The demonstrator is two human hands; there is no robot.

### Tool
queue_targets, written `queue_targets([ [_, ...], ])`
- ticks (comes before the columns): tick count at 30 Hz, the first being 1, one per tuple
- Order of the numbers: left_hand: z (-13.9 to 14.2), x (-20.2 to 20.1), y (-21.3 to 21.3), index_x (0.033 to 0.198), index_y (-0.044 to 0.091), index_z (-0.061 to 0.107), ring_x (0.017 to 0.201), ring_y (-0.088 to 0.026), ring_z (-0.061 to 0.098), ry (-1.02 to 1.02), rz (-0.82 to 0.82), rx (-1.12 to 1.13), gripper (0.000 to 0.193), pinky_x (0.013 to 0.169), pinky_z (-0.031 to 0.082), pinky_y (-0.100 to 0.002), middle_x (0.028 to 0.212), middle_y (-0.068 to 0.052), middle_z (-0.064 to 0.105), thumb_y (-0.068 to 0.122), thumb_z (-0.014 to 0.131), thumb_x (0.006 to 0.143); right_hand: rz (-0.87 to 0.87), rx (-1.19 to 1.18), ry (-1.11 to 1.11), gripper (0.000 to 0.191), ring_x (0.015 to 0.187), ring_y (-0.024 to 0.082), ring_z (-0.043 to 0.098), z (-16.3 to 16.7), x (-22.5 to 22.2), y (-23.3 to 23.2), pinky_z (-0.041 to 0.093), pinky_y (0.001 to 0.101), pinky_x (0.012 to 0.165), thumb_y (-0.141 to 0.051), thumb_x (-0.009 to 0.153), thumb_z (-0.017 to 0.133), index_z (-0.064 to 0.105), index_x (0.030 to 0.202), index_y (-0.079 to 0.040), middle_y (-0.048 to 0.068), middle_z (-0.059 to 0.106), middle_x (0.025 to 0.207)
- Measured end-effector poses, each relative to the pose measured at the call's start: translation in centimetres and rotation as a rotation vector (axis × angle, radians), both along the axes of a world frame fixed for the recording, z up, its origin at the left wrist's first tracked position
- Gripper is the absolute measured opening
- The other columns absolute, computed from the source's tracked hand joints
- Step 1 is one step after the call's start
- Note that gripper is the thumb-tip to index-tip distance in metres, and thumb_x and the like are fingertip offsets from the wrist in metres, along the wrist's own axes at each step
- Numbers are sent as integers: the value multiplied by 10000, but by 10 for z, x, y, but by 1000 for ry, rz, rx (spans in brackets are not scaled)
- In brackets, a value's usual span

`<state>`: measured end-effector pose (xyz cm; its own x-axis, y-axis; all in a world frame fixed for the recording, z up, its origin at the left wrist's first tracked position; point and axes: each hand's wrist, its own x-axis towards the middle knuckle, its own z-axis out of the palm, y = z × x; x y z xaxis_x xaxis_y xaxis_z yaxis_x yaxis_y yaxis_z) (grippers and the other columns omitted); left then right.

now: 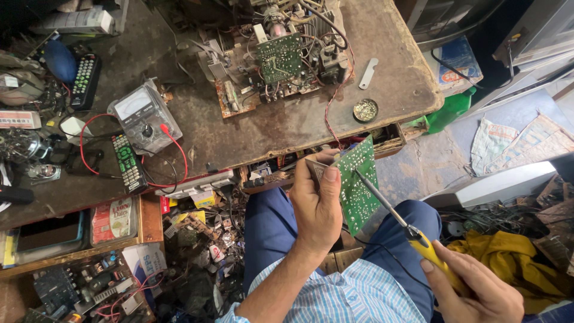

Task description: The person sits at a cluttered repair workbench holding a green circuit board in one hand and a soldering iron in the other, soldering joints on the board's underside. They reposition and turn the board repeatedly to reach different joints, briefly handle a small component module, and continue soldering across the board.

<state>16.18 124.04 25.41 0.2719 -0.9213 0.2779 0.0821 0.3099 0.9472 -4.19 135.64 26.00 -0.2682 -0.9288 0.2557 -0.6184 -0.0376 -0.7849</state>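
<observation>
**While the iron meets the board**

While the green board [359,185] is held over the lap in closed left-hand fingers [317,203], the iron [412,230], gripped by the right hand [478,287], is best kept steady on one joint

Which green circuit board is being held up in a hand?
The flat green circuit board gripped by the left hand over the lap; the other green board stands on the worn brown workbench.

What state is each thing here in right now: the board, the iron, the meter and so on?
Green circuit board: held upright in left hand.
Soldering iron: gripped by right hand, tip on the board.
Analog multimeter: lying on workbench, leads plugged in.
Round tin: open.
</observation>
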Motion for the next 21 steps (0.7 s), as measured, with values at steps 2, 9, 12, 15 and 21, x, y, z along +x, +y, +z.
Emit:
queue_targets([
  [2, 0, 0, 0, 1195, -15, 623, 838, -40, 576, -5, 2, 5, 361, 773, 502, -224, 1001, -25, 695, 326, 582, 1085, -48, 74, -105, 359, 865, 176, 749, -7, -1, 1, 564, 246, 827, 40, 778, 812, 746, 1131, 53, 197, 777, 972],
  [9, -1, 3, 1, 1198, -16, 623, 849, -35, 559, 0, -1, 9, 387, 779, 486, -218, 991, -8, 673, 352, 561, 1096, 32, 133, -504, 376, 975, 187, 744, -37, -8, 2, 571, 269, 905, 118, 819, 728, 708, 1195, 107, 216, 771, 1069],
  [12, -3, 4, 2, 1199, -14, 619, 823, -37, 552, 6, -9, 18, 389, 761, 483, -220, 956, -6, 663, 355, 566, 1089, 35, 187, -542, 365, 980, 202, 751, -45, -13, 3, 578, 289, 910, 121, 828, 713, 706, 1193, 119, 230, 775, 1067],
  [15, -5, 5, 2, 1206, -9, 634, 774, -40, 536, -10, -11, 60, 392, 719, 469, -220, 887, -17, 640, 357, 570, 1078, 35, 210, -563, 362, 981, 214, 760, -49, -15, 4, 591, 303, 905, 98, 833, 712, 705, 1194, 114, 228, 780, 1064],
  [21, -4, 5, 1, 1202, -12, 602, 895, -44, 575, 39, -48, -16, 381, 808, 494, -223, 1092, -39, 688, 353, 542, 1110, -45, 408, -594, 354, 686, 116, 657, -54, -21, 1, 484, 206, 590, 37, 853, 731, 751, 1204, 72, 203, 793, 898],
])
